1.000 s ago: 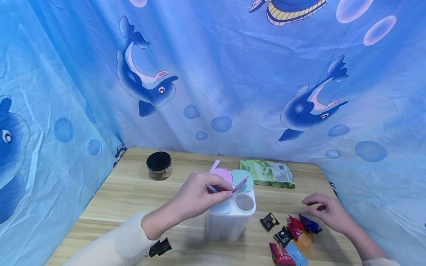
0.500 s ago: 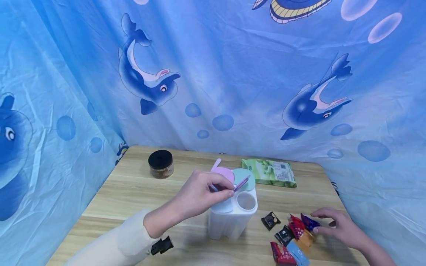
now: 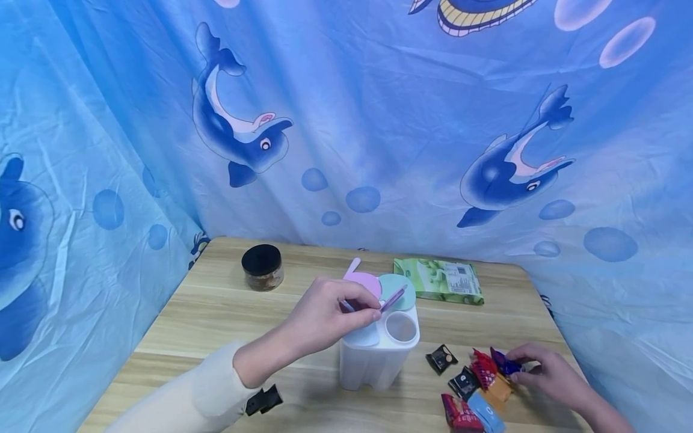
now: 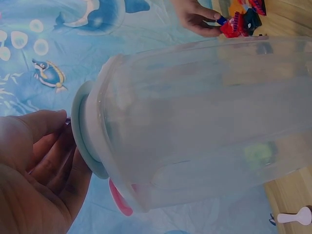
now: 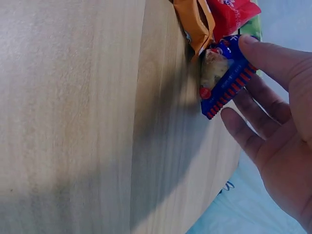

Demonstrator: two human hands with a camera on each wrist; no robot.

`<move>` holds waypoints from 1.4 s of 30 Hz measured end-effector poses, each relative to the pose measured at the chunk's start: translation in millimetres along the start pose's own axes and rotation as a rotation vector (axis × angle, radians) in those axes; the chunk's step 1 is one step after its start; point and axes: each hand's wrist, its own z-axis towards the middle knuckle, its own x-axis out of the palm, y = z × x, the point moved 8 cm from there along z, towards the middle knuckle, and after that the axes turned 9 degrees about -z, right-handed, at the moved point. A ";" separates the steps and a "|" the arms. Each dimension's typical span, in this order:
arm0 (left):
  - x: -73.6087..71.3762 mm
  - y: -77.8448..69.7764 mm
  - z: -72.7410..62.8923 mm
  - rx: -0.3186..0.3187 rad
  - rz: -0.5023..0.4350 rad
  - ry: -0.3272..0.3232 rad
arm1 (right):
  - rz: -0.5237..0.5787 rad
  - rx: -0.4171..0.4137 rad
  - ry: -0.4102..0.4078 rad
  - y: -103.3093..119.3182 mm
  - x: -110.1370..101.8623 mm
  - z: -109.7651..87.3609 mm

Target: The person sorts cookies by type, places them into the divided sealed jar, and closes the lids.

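In the head view a translucent white container stands upright on the table. Its top has several round mouths, one of them uncovered, plus a pink lid and a mint lid. My left hand pinches a thin purple lid, tilted up beside the uncovered mouth. At the right, my right hand pinches a dark blue snack packet between thumb and fingers, next to a red packet and an orange packet. The left wrist view shows the left hand by the lids.
Black packets, a light blue packet and another red packet lie right of the container. Behind are a black-lidded jar, a green package and a small spoon. Blue dolphin curtains surround the table.
My right hand has come down from above the packets and now grasps the dark blue one. The left hand keeps its hold on the purple lid.
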 end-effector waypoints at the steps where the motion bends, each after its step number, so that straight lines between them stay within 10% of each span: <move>1: -0.1 0.0 0.0 -0.001 0.000 0.000 | -0.007 0.002 -0.005 -0.1 -0.2 0.2; 33: 0.4 0.0 0.7 0.000 0.000 0.007 | -0.176 0.063 -0.057 -8.2 -0.5 6.2; 42: -0.9 -0.1 0.7 0.002 -0.002 0.002 | -0.126 -0.097 -0.296 32.8 -36.7 9.1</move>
